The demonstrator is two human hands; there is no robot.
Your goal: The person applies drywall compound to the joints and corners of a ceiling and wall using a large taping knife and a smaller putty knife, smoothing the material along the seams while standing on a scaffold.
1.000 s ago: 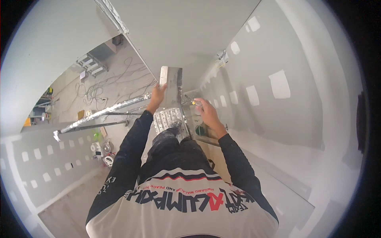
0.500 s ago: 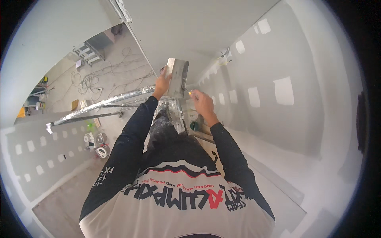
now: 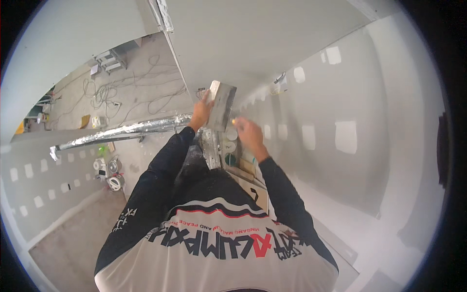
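Observation:
My left hand [image 3: 200, 114] is closed on a wide taping knife [image 3: 222, 107], a long flat plate with a pale strip on the left and a darker grey blade side. The knife is held tilted in front of me. Just to its right, my right hand [image 3: 250, 135] is closed on a small tool with a yellow end [image 3: 234, 121]. Motion blurs that hand, and the rest of the tool cannot be made out. The yellow end is close to the blade's lower right edge; whether they touch is unclear.
Below me lies a plaster-spattered metal platform [image 3: 210, 148], with a silvery rail [image 3: 116, 131] reaching left. Buckets [image 3: 231, 159] stand right of the platform. A patched plasterboard wall [image 3: 321, 107] rises on the right. Loose cables [image 3: 102, 95] and a stepladder [image 3: 110, 60] are on the floor beyond.
Both hands and the knife sit slightly lower in view. My right hand has become blurred. The surroundings have shifted as my head moved, with more of the platform's right side showing.

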